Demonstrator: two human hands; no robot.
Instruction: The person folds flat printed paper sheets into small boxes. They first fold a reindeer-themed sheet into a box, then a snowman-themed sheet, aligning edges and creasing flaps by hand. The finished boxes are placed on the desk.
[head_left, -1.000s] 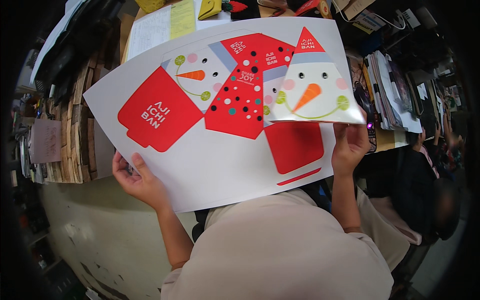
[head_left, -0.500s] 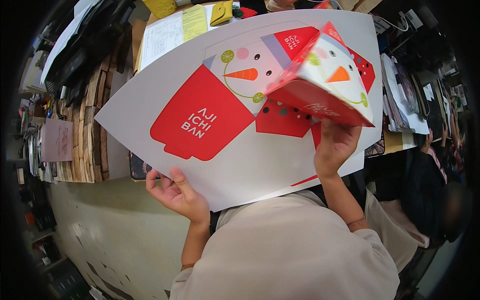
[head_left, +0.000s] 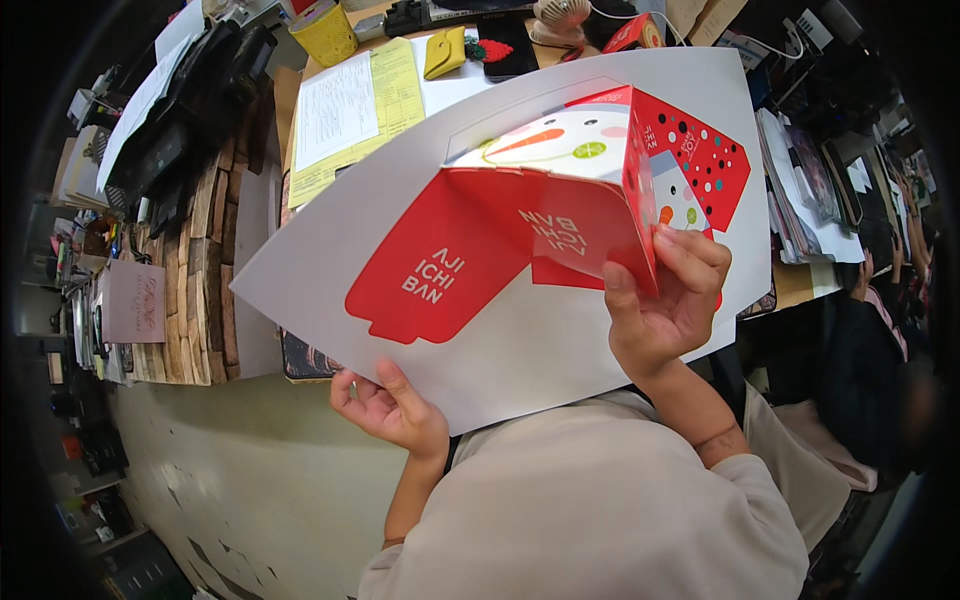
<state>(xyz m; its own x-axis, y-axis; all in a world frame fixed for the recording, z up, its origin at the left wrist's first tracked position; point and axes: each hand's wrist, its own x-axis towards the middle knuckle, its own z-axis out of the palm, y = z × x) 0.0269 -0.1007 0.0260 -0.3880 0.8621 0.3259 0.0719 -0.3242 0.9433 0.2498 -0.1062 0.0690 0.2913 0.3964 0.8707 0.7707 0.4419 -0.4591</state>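
A large white sheet (head_left: 500, 370) lies across the desk in front of me, printed with an unfolded box pattern. Its red panel (head_left: 430, 275) shows at the left, and red dotted and snowman-face parts show at the right. My left hand (head_left: 395, 412) pinches the sheet's near-left edge, thumb on top. Over the pattern my right hand (head_left: 670, 300) grips a folded paper box (head_left: 570, 215) by its right side, thumb on the red face and fingers at the edge. The box's snowman face tilts upward and away, and it hides part of the printing.
Behind the sheet are a yellow pouch (head_left: 445, 52), a red crocheted piece (head_left: 495, 50), a yellow form (head_left: 398, 95) and a yellow container (head_left: 325, 35). Stacked papers (head_left: 800, 190) stand at right. A black machine (head_left: 185, 115) sits at left. Another person sits far right.
My right hand has turned the box and brought it left, so its red lettered side faces me and the snowman face points away. My left hand stays at the sheet's edge.
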